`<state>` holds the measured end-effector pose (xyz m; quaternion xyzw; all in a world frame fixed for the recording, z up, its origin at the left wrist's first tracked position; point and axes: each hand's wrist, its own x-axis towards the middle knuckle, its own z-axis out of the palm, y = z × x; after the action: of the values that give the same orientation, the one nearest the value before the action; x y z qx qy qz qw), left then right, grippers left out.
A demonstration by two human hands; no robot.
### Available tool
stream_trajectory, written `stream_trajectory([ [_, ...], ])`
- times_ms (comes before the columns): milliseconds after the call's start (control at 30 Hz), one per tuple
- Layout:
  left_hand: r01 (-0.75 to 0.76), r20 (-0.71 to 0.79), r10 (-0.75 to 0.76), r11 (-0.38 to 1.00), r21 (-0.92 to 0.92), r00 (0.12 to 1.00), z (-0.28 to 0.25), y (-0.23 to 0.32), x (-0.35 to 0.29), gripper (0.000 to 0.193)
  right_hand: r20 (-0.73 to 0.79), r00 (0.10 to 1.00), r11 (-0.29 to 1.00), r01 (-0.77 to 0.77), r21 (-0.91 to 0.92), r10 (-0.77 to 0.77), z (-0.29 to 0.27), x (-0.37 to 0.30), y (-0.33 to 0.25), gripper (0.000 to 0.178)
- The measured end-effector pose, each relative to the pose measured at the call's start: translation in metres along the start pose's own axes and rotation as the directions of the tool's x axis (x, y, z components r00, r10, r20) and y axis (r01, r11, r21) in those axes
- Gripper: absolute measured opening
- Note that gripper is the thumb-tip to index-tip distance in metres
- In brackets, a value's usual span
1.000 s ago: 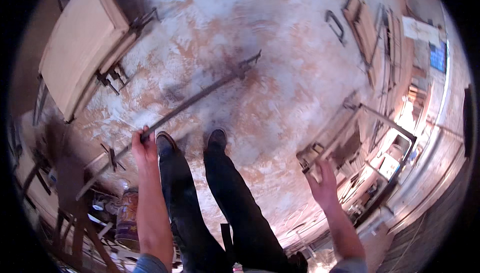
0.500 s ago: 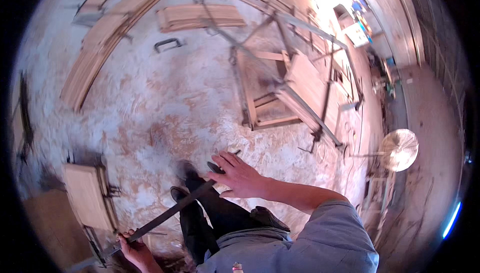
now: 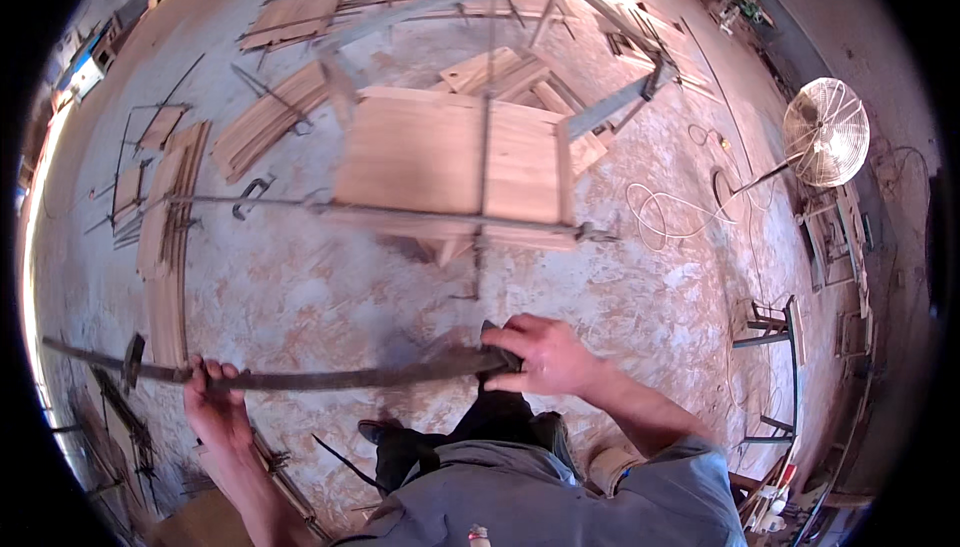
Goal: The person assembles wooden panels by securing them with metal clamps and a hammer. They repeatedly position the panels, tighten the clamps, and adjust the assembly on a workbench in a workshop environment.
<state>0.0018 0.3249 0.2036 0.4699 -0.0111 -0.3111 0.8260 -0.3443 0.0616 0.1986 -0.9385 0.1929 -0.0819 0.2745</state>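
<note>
The left hand [image 3: 218, 415] has its fingers curled closed round a metal bar [image 3: 350, 380]; the right hand [image 3: 552, 355] has its fingers clasped near one end; the bar (a long one) spans between both hands' fingers; a wooden panel [image 3: 450, 162] sits beyond them.

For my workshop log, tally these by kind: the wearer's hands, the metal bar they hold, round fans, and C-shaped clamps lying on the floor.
Left hand and right hand: 2
Metal bar: 1
Round fan: 1
C-shaped clamp: 1
Total: 5
</note>
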Motion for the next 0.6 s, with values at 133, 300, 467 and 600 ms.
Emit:
stream_trajectory([
  [133,0.109,0.232,-0.105,0.994,-0.005,0.967,0.110,-0.069,0.043,0.018,-0.034,0.988,0.978,-0.146,0.151,0.153,-0.073,-0.024,0.106,0.052],
  [300,0.165,0.249,-0.183,0.982,0.093,0.951,0.230,-0.138,0.091,0.013,-0.142,0.984,0.983,-0.081,0.166,0.106,-0.142,-0.027,0.208,0.051],
  [467,0.177,0.231,-0.206,0.974,0.141,0.951,0.290,-0.186,0.136,0.011,-0.104,0.982,0.984,-0.146,0.099,0.156,-0.155,-0.008,0.285,0.046],
  [600,0.185,0.205,-0.218,0.968,0.169,0.954,0.308,-0.224,0.186,0.009,-0.023,0.969,0.964,-0.242,0.112,0.246,-0.144,0.017,0.337,0.041],
])
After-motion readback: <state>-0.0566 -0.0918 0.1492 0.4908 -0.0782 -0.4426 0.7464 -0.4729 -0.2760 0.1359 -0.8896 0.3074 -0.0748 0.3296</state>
